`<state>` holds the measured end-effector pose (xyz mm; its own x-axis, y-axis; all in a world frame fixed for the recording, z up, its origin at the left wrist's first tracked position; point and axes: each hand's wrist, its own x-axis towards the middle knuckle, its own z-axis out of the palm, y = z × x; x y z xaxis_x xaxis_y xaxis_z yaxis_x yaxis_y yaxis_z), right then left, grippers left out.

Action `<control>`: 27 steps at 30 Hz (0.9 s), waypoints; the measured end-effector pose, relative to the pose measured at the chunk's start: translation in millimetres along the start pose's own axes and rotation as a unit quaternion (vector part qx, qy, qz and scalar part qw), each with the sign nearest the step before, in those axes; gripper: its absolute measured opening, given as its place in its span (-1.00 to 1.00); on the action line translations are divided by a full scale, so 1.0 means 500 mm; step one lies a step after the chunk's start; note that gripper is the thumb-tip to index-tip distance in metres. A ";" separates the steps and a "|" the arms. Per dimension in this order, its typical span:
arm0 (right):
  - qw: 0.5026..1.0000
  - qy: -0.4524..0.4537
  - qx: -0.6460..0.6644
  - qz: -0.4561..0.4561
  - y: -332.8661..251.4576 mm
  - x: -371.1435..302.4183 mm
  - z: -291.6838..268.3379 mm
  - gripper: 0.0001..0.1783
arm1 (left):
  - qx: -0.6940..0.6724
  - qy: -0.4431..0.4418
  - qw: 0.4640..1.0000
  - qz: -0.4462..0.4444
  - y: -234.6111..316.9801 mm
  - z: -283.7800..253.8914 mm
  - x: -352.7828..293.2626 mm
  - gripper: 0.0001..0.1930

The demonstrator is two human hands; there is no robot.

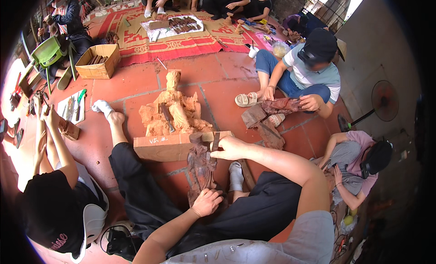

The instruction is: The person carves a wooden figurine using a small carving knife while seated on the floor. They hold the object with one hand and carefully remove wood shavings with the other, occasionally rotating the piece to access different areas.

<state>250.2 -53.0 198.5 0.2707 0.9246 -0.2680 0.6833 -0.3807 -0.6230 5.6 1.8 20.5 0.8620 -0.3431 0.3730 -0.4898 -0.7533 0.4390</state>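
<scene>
A dark reddish-brown carved wooden figure stands nearly upright between my legs. My left hand is closed on its lower part, fingers curled against the wood. My right hand pinches a thin dark flat strip beside the figure's upper part; whether the strip touches the wood I cannot tell. Just beyond, a large pale wooden carving of a figure rests by a wooden block, with a dark-handled tool lying against it.
At right, a person holds another dark carving. A second person sits near a standing fan. Someone in a black cap works close on my left. A cardboard box and a tool tray lie farther off.
</scene>
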 end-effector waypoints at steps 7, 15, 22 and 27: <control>0.994 0.090 -0.004 0.062 -0.019 -0.004 -0.087 -0.84 | 0.000 0.001 1.000 -0.007 -0.004 0.001 -0.007 -0.65; 0.997 0.045 -0.055 0.021 -0.006 0.006 -0.036 -0.80 | -0.004 0.001 1.000 -0.007 -0.002 -0.003 0.006 -0.66; 0.996 0.077 -0.022 -0.039 -0.015 -0.010 -0.031 -0.78 | -0.011 0.005 1.000 -0.006 -0.004 0.004 0.001 -0.66; 0.992 0.106 -0.045 -0.043 0.025 0.010 -0.013 -0.80 | -0.013 0.004 1.000 -0.014 0.000 -0.002 0.011 -0.63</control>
<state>264.4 -53.3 193.9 0.3391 0.9394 -0.0504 0.7654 -0.3067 -0.5657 10.3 0.5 23.5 0.8745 -0.3175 0.3666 -0.4687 -0.7477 0.4705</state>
